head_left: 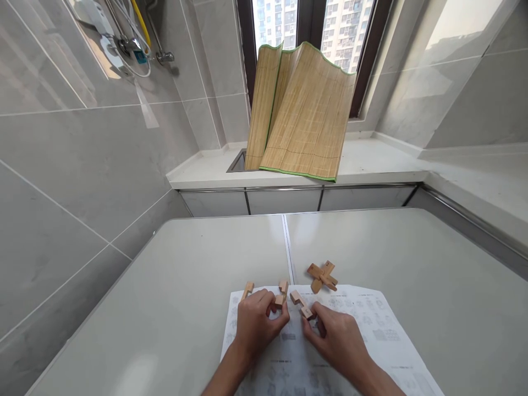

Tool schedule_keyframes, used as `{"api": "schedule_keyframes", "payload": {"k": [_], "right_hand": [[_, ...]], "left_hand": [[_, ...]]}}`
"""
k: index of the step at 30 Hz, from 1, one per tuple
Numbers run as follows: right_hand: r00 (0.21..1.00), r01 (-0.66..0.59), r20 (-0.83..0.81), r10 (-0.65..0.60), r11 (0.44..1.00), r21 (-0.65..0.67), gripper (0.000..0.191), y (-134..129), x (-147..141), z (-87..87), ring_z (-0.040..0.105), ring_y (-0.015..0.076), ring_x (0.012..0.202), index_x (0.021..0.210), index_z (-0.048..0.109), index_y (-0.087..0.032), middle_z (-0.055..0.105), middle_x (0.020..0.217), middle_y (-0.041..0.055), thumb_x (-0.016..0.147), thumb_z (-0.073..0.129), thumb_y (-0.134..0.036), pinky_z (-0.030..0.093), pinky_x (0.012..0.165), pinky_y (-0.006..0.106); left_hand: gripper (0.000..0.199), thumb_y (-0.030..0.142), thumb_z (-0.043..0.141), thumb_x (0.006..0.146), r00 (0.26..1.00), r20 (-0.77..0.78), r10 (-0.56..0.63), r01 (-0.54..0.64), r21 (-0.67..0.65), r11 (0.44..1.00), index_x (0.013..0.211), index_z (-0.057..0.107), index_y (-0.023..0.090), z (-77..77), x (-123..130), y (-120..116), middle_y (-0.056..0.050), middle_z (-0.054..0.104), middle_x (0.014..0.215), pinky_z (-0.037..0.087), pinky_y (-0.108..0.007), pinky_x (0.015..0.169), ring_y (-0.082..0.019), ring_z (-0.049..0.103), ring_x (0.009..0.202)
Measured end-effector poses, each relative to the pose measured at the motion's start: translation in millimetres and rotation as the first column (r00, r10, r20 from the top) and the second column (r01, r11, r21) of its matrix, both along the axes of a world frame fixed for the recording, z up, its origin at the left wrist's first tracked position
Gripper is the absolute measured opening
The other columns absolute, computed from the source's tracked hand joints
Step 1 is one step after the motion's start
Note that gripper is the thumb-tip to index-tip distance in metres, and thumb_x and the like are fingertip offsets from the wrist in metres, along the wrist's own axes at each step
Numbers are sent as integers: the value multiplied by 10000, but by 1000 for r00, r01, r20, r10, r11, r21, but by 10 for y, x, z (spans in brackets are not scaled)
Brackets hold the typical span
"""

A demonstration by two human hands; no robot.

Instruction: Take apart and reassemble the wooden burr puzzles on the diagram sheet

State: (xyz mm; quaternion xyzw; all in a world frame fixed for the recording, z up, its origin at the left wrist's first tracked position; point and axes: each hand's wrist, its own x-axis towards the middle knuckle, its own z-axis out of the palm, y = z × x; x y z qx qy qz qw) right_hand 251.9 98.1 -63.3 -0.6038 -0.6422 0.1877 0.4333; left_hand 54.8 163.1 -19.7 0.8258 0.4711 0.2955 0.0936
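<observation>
My left hand (258,319) pinches a notched wooden block (279,300) between thumb and index finger. In my right hand (340,335), thumb and fingertips close on another notched block (306,312), which tilts down to the right. The two blocks are a small distance apart. Just beyond my left hand lies a third wooden piece (248,289), partly hidden by the fingers. Several crossed wooden pieces form a star-like cluster (323,276) at the top edge of the printed paper sheet (371,324), which lies under both hands.
The pale table (185,275) has a seam (287,242) running away from me. Behind it, a folded bamboo mat (309,115) leans before the window on a white counter (379,159), partly over a sink (237,163). Grey tiled walls stand on both sides.
</observation>
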Motion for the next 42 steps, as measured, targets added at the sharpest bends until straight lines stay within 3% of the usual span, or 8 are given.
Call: {"api": "schedule_keyframes", "payload": {"k": [6,13,16,18,20,23,32,42], "right_hand": [[983,-2,182,-14,996,89,257,-5,-2,31,474,145,451,705,529,-245,546,520,-37,879,710,-300,229,548,285],[937,-45,347,36,999,18,144,-33,4,69,605,163,529,786,563,-229,613,596,-38,881,649,-296,298,577,275],[938,-51,340,58,998,-30,128,-31,22,54,619,169,527,918,624,-218,625,597,-47,844,680,-305,319,571,273],[942,-74,325,80,997,-31,220,-26,39,51,628,174,535,1043,656,-207,642,613,-45,836,672,-282,342,578,274],[943,-119,313,117,993,-11,311,-19,58,61,640,175,559,1150,673,-212,663,646,-37,841,644,-236,372,603,275],[930,-196,316,187,981,-2,339,-10,79,89,649,172,591,1171,704,-244,694,698,-22,851,608,-184,395,627,276],[932,-192,300,204,979,-70,254,12,79,106,632,174,554,1144,706,-228,652,630,-36,962,531,-210,399,607,284],[931,-181,307,195,981,-73,246,19,81,118,647,178,564,1121,687,-224,668,648,-31,1009,468,-210,389,586,276]], "left_hand": [[277,225,656,783,989,-125,-85,89,25,996,607,443,204,-45,-4,-20,18,566,576,267,-266,579,-139,534,541],[309,248,725,673,948,-95,-302,298,-54,953,638,419,210,-21,-34,-52,35,534,591,283,-270,564,-142,499,572],[262,236,734,647,945,-47,-323,321,-46,946,798,520,215,47,-34,-54,-19,628,800,424,-296,641,-194,576,736],[388,214,738,670,934,-12,-357,356,-39,934,1028,588,201,83,-28,-52,-87,666,1059,512,-350,809,-249,617,963],[548,186,735,711,914,-12,-406,405,-46,913,1235,577,222,97,-24,-47,-114,627,1286,505,-408,986,-284,583,1179],[551,191,738,774,891,-61,-450,447,-57,893,1297,587,278,75,-30,-27,-91,595,1408,452,-463,1099,-304,522,1318],[232,119,614,871,973,-129,-194,205,77,976,1072,648,230,-19,-122,113,-65,714,1183,462,-510,1049,-315,568,1243],[277,-5,510,903,989,-144,31,2,219,976,991,660,210,-6,-188,166,-69,747,1075,424,-572,1058,-335,609,1206]]}}
